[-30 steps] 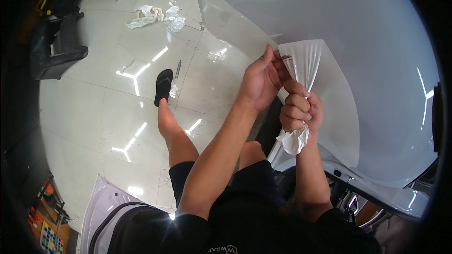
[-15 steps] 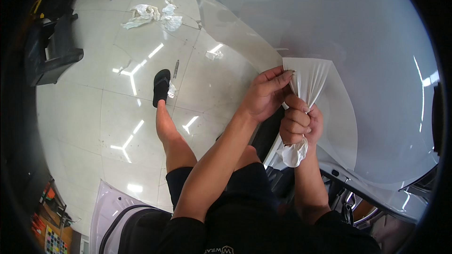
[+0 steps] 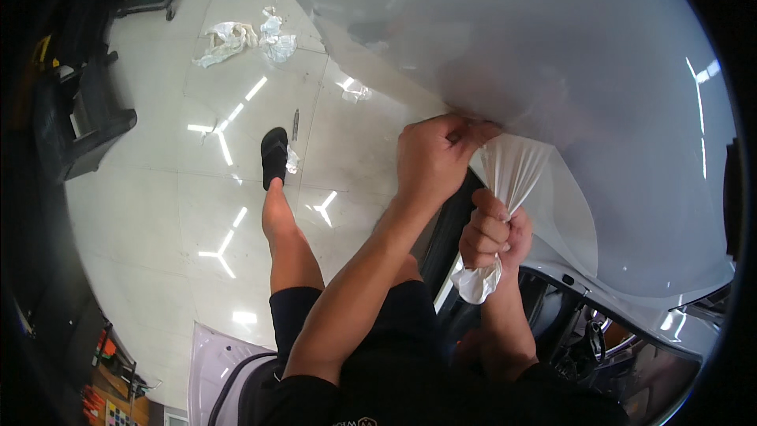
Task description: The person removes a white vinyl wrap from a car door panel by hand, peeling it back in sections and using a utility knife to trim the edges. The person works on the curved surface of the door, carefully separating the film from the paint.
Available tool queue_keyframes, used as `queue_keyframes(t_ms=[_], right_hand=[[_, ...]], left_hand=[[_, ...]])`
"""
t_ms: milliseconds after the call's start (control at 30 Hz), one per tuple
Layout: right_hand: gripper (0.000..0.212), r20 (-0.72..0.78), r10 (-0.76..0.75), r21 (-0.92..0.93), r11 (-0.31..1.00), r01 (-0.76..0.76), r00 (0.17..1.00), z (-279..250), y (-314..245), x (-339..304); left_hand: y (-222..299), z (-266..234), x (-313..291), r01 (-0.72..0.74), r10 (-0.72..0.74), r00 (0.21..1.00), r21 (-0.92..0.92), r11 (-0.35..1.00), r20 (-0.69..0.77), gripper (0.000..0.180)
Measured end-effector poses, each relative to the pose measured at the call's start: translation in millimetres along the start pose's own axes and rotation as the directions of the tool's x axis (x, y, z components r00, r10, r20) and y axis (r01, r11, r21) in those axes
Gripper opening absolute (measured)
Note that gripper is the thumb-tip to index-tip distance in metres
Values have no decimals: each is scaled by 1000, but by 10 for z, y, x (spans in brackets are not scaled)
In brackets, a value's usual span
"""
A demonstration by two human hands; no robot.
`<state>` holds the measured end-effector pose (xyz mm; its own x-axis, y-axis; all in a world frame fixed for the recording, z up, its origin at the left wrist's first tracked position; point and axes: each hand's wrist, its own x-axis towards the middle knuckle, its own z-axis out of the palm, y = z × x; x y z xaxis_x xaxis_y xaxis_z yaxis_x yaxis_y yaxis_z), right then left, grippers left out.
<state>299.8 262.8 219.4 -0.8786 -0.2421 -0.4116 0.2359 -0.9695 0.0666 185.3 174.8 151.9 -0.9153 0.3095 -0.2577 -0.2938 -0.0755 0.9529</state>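
A thin white film sheet (image 3: 516,159) fans out in pleats from the edge of a glossy grey car panel (image 3: 552,47). My right hand (image 3: 495,235) is closed in a fist around its gathered part, and a crumpled tail pokes out below the fist. Just up and left of it, my left hand (image 3: 434,159) has its back turned up. Its thumb and fingers pinch at the edge where the film meets the panel; the fingertips partly hide what they hold. A pale translucent film flap (image 3: 572,209) hangs along the panel right of the pleats.
Crumpled white film scraps (image 3: 227,41) lie on the glossy tiled floor (image 3: 158,229), with a slim grey tool (image 3: 296,125) near my foot. An open car door (image 3: 209,355) stands at lower left. Black wheeled furniture (image 3: 87,126) is at the far left.
My left hand has rolled over, back upward, with its pinch shifted to the panel edge. My right fist has come slightly down and left, drawing the bunched film along. The view has shifted slightly.
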Motion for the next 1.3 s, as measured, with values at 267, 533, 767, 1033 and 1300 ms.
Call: queue_keyframes(t_ms=[267, 533, 767, 1033, 1300], right_hand=[[10, 175, 26, -28, 999, -21, 984, -170, -69, 83], [9, 296, 56, -104, 994, -26, 954, -283, -135, 93], [7, 462, -1, -191, 976, 101, 887, -459, -175, 82], [16, 741, 169, -431, 862, 267, 650, -649, -531, 303], [22, 732, 224, -512, 803, 304, 643, -650, -606, 374]], left_hand=[[-304, -81, 166, -196, 202, 977, -94, 976, 65, 24], [-336, -129, 165, -567, 572, 820, 136, 813, 2, 16], [-429, -132, 229, -920, 924, 379, 81, 382, -57, 19], [-437, -142, 529, -979, 982, -19, 203, 19, -186, 31], [-395, 81, 659, -978, 941, -53, 206, 18, -333, 24]])
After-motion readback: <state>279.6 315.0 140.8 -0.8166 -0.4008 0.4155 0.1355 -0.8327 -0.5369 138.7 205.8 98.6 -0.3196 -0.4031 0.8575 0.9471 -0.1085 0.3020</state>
